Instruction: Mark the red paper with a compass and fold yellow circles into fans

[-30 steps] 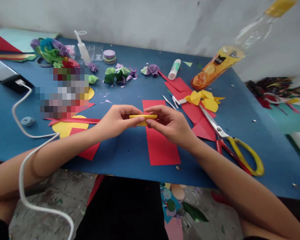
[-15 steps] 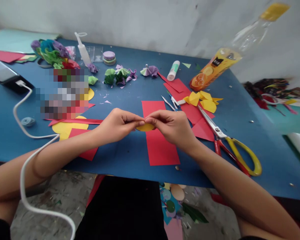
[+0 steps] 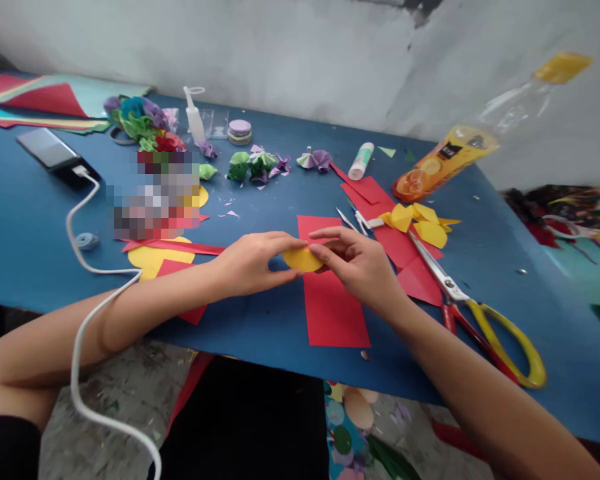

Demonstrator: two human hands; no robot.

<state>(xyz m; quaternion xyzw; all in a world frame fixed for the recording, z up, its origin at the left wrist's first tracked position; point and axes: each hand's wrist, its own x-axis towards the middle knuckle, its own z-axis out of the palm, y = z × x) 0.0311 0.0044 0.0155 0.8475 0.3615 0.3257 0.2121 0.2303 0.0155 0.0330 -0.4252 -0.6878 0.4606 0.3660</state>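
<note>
A small yellow paper disc is held up in front of me, over a red paper strip lying on the table. My right hand pinches its right side, thumb in front and fingers behind. My left hand holds it from the left, fingers along the upper edge and thumb at the lower edge. Under and beyond my left forearm lie larger yellow paper circles and a red paper piece. To the right of my right hand rest large scissors with red and yellow handles.
A tilted juice bottle, glue stick, folded yellow paper petals and a compass stand or lie on the right. Crumpled paper flowers and a glue bottle are behind. A white cable crosses my left forearm from a phone.
My fingertips have moved apart from their joint pinch, and more of the yellow disc's face shows. The whole view has shifted, so things appear farther right and lower.
</note>
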